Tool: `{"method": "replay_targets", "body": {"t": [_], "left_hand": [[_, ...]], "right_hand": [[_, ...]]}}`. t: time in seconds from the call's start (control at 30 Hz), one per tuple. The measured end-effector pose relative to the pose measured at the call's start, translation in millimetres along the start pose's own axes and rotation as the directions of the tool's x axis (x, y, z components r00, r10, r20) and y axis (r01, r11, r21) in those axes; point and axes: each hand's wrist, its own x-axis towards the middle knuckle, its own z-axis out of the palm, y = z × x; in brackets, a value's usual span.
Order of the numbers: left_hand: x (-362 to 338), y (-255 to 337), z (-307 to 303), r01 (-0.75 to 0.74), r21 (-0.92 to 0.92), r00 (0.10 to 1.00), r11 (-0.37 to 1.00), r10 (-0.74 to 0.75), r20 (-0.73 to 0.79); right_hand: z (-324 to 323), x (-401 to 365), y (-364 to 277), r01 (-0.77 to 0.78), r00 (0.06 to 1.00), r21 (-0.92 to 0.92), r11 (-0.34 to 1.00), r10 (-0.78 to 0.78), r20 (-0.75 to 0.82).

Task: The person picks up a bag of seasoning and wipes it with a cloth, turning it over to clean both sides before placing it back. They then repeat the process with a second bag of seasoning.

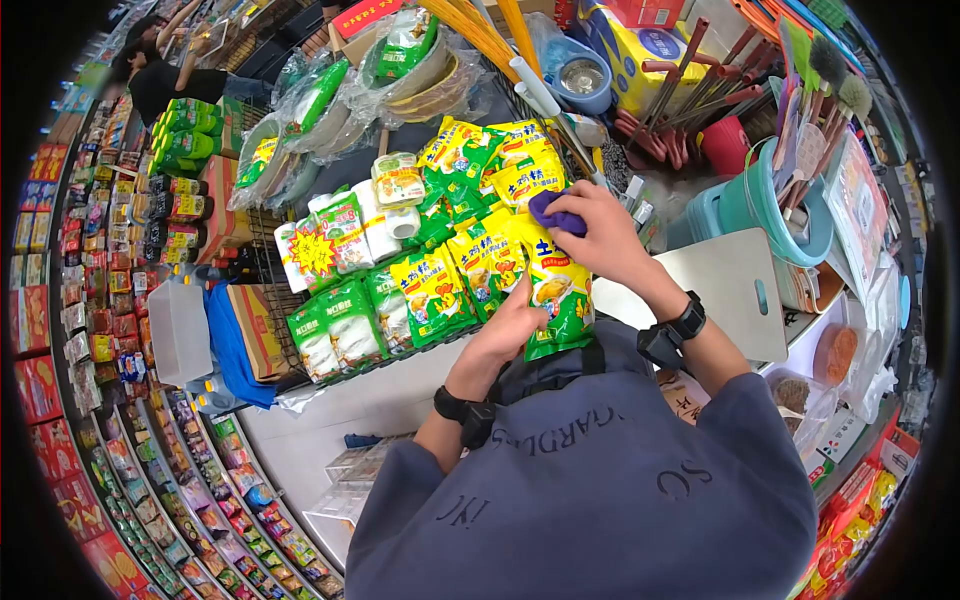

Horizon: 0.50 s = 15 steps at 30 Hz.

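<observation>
Purple cloth [558, 214] against yellow-green bag [560, 290]

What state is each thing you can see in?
Left hand: on the bag's side
Right hand: holding cloth to bag
Bag: plump, printed side up
Cloth: bunched
Teal bucket: open-topped, in use
Wristband: fastened

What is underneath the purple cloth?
Just below the purple cloth shows the yellow upper part of the green-and-yellow bag, held by the left hand. Whatever lies directly beneath is hidden by the cloth and the right hand.
</observation>
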Motion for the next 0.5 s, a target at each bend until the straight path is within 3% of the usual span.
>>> {"method": "replay_targets", "body": {"t": [0.43,0.5], "left_hand": [[-1,-2,4,0.010,0.220,1.000,0.976,-0.007,-0.015],[2,-4,0,0.063,0.226,0.998,0.972,-0.062,-0.014]], "right_hand": [[-1,-23,-37,0.111,0.993,-0.189,0.976,-0.100,0.067],[-2,-25,-41,0.150,0.988,-0.192,0.970,-0.139,0.066]]}}
